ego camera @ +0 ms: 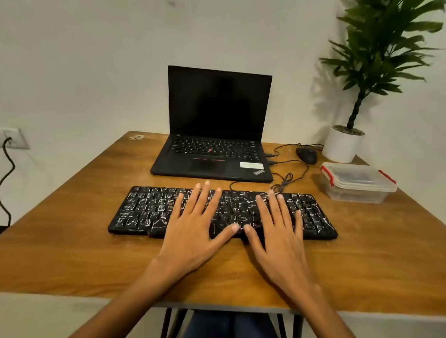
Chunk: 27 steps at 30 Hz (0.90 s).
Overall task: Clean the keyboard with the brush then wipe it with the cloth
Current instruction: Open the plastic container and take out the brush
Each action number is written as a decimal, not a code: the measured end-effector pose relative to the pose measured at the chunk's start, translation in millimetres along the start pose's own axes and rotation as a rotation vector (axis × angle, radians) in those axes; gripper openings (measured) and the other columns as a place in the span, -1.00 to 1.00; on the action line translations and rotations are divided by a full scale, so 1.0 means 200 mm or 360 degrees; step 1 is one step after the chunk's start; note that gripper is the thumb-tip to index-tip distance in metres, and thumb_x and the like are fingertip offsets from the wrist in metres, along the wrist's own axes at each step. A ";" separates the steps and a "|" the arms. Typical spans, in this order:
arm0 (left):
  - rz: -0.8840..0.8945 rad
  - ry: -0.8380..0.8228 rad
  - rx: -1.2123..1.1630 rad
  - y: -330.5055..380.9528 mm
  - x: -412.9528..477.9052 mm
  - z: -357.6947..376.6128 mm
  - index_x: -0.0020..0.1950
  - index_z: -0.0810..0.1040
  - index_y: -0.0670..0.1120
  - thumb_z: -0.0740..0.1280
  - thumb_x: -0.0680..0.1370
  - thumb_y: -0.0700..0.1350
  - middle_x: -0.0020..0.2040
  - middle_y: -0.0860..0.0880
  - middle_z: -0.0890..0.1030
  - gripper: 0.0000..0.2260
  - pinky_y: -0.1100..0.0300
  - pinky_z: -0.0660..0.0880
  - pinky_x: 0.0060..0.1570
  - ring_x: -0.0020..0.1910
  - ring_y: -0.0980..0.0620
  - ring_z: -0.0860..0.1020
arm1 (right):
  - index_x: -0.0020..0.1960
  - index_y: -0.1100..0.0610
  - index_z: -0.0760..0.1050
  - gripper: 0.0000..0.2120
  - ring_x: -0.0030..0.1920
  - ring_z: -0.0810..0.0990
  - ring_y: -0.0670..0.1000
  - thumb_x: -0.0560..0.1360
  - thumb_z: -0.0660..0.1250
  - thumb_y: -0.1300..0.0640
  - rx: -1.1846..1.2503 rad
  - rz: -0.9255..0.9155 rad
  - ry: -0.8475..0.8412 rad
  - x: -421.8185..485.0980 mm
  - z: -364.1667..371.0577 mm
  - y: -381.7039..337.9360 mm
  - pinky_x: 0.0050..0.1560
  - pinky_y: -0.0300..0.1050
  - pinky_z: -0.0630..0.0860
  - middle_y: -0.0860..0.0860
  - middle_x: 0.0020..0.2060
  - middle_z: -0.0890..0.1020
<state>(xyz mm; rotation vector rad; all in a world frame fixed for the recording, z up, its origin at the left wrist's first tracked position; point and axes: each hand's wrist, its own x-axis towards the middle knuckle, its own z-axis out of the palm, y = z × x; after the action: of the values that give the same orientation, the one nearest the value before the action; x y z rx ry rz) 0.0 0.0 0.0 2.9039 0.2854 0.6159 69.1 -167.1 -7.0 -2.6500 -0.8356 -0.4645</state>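
A black keyboard, streaked with white dust between its keys, lies across the middle of the wooden table. My left hand rests flat on the keyboard's middle with its fingers spread and nothing in it. My right hand lies flat beside it over the right half, fingers also apart and empty. The two thumbs nearly touch at the keyboard's front edge. No brush or cloth is in sight.
An open black laptop stands behind the keyboard, its screen dark. To the right are a black mouse with cables, a clear lidded box with red clips and a potted plant. A wall socket sits at left.
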 end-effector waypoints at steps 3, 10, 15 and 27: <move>0.0024 0.0028 0.0073 0.00 -0.01 0.03 0.51 -0.14 0.08 -0.21 0.43 0.44 0.52 0.05 -0.20 -0.26 0.07 -0.33 0.41 0.48 0.10 -0.26 | 0.49 -0.05 -0.13 -0.36 0.47 -0.24 -0.06 0.50 -0.20 -0.30 -0.0078 -0.0024 -0.0011 -0.01 0.01 0.00 0.41 0.08 -0.30 -0.04 0.49 -0.14; 0.0100 0.0113 0.0179 -0.01 -0.01 0.07 0.51 0.10 -0.02 -0.10 0.50 0.39 0.52 -0.05 0.06 -0.30 -0.03 -0.08 0.40 0.50 -0.01 0.00 | 0.49 -0.02 -0.05 -0.39 0.49 -0.14 -0.01 0.53 -0.12 -0.27 -0.0144 -0.0072 -0.0035 -0.01 0.04 0.01 0.41 0.12 -0.19 -0.01 0.49 -0.03; 0.0148 0.0111 0.0175 0.02 0.03 0.08 0.51 0.08 -0.01 -0.11 0.50 0.39 0.52 -0.05 0.05 -0.29 -0.03 -0.10 0.40 0.50 -0.02 -0.01 | 0.50 -0.05 -0.11 -0.39 0.47 -0.24 -0.05 0.53 -0.13 -0.28 -0.0070 -0.0063 -0.0072 0.00 0.02 0.03 0.40 0.07 -0.29 -0.05 0.49 -0.12; 0.0279 0.0181 0.0106 0.32 0.41 0.17 0.52 0.02 0.01 -0.11 0.51 0.36 0.53 -0.05 0.00 -0.33 -0.01 -0.20 0.42 0.50 0.00 -0.06 | 0.49 -0.06 -0.08 -0.34 0.47 -0.21 -0.07 0.47 -0.16 -0.31 -0.0068 0.0020 0.0061 0.24 -0.13 0.40 0.43 0.04 -0.24 -0.05 0.50 -0.08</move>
<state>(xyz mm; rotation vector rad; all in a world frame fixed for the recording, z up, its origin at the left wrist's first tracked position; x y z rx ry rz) 96.4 -48.3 13.8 2.9842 0.0660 0.8152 148.8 -215.5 20.1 -2.6748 -0.8059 -0.5343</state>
